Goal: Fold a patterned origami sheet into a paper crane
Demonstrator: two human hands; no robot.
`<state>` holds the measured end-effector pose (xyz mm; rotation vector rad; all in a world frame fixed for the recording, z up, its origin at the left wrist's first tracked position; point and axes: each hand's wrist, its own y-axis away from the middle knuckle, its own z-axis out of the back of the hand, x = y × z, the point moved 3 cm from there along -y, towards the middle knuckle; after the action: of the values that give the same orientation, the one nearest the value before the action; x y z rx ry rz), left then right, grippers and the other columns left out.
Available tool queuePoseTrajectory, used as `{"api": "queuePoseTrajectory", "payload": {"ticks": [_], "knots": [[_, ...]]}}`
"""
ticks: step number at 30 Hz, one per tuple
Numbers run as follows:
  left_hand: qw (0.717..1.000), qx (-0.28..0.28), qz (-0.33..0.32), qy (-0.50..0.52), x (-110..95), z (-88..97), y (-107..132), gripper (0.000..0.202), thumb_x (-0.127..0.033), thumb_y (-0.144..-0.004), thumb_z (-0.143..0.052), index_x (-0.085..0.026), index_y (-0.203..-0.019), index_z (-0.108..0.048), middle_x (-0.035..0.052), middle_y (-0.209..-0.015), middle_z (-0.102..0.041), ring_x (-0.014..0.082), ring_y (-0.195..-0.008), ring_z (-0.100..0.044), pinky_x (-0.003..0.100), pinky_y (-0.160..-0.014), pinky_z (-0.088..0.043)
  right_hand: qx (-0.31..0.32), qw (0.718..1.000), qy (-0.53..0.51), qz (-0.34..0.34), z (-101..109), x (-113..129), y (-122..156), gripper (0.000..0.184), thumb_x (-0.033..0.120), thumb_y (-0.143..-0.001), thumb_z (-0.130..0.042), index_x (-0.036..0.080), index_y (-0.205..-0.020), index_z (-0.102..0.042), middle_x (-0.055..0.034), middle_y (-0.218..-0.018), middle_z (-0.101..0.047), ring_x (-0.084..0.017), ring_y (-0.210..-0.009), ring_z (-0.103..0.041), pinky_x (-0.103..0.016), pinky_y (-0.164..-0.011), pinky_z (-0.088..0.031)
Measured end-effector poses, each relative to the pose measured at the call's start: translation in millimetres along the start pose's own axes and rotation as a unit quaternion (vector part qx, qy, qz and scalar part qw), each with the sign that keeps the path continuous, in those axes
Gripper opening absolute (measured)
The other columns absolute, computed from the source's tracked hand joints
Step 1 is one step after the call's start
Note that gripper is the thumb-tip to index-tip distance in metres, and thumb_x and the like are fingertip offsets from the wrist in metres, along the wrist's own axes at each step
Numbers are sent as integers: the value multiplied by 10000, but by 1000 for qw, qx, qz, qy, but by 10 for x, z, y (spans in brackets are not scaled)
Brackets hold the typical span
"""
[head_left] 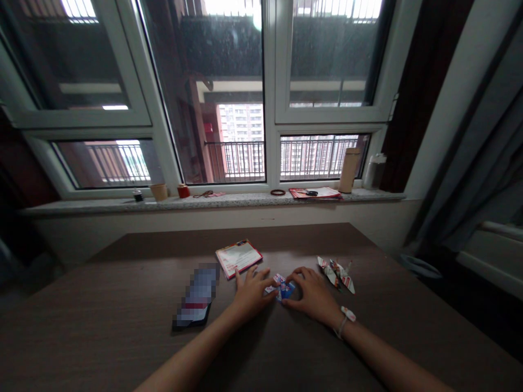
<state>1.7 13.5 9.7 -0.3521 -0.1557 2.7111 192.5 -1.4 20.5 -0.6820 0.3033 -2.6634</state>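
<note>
A small folded piece of printed paper (287,289), blue and white with some red, sits at the middle of the brown table. My left hand (252,288) pinches its left side between thumb and index finger, the other fingers spread. On the opposite side, the thumb and index finger of my right hand (311,293) curve around and grip the blue part. Right of that hand lie folded paper figures (335,273) with pointed, wing-like ends. Behind my left hand is a stack of printed paper sheets (239,257) with red edges. Fingers hide parts of the folded paper.
A phone (196,299) with a blurred-out screen lies left on the table (102,337). Along the stone windowsill (241,201) stand a paper cup (159,191), a red jar (183,191), a tan flask (349,170), and papers with scissors (312,193) on top.
</note>
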Motion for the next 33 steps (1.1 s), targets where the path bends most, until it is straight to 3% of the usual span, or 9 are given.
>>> {"api": "queuePoseTrajectory", "payload": {"ticks": [6, 13, 18, 24, 30, 33], "knots": [[1000, -5, 1, 0, 4, -19, 13, 250, -482, -892, -546, -446, -1125, -630, -38, -1449, -477, 344, -1375, -307, 769, -1025, 44, 3, 1000, -17, -2, -34, -46, 31, 527, 572, -660, -744, 305, -1102, -644, -43, -1216, -542, -252, -1178, -458, -374, -1034, -308], [1000, -27, 7, 6, -16, -29, 28, 222, -445, -884, -582, -437, -1095, -652, -24, -1421, -503, 326, -1357, -329, 766, -1029, 35, -28, 999, -24, -8, -22, -26, -19, 292, 529, -864, -572, 285, -941, -710, -39, -1085, -596, -219, -1091, -511, -348, -974, -348], [999, -38, 5, 2, -25, -19, 32, 214, -451, -879, -588, -427, -1077, -667, -3, -1406, -511, 318, -1354, -331, 745, -1044, 54, -34, 999, 21, -19, -35, 56, -49, 246, 465, -871, -587, 252, -892, -710, -55, -1038, -602, -227, -1041, -527, -334, -905, -387], [999, -35, 7, -10, -22, -23, 33, 226, -453, -878, -588, -429, -1089, -665, -9, -1414, -500, 333, -1353, -331, 749, -1048, 38, -13, 1000, 14, -17, -12, 41, -48, 227, 452, -791, -673, 264, -914, -708, -47, -1055, -595, -230, -1067, -520, -329, -923, -378], [999, -32, 12, -12, -25, -15, 38, 237, -451, -879, -586, -439, -1104, -657, -12, -1415, -498, 332, -1353, -328, 759, -1041, 30, 15, 999, -22, -25, -21, -4, -19, 436, 542, -659, -756, 274, -992, -673, -43, -1132, -555, -241, -1077, -516, -342, -952, -378], [999, -35, 6, -10, -26, -16, 38, 229, -450, -882, -582, -442, -1098, -657, -7, -1410, -504, 332, -1350, -334, 768, -1031, 21, 11, 999, -33, -17, -26, -8, 5, 453, 550, -653, -759, 271, -997, -664, -45, -1140, -548, -241, -1084, -512, -345, -961, -376]]}}
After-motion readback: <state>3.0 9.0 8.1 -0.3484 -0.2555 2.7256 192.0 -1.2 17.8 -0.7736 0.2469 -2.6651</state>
